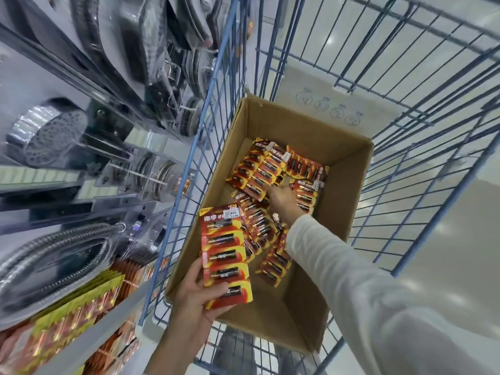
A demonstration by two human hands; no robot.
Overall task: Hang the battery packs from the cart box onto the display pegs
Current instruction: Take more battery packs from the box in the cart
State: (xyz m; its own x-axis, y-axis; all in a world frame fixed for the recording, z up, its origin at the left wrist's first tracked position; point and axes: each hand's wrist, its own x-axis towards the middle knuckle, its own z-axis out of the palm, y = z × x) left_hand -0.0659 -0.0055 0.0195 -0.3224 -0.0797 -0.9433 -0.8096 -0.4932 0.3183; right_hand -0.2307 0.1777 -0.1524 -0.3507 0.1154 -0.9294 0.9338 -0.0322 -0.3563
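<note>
Reaching into the cardboard box (349, 201), the right hand (281, 197) is blurred in the head view. Its fingers are sunk among the loose packs (259, 169), so only contact with them is seen; whether one is gripped cannot be told. The wrist is covered by a pale sleeve (351, 266). At the lower left, the pegs are hidden behind the hung packs (81, 301), which are smeared and cut off by the frame edge. Above them a shower head (47, 136) and a metal hose (54, 255) are made out in glossy wrapping.

The box is set inside the blue wire cart (189, 158), close against its left wall. Its top is open, and bare cardboard floor is left at the near end and along the left side.

The left hand (193, 299) is closed on the lower end of the held pack (226, 253), a long red and yellow card of five batteries. The thumb is laid across the front and the fingers are curled behind. The card is held over the box's near left rim.
</note>
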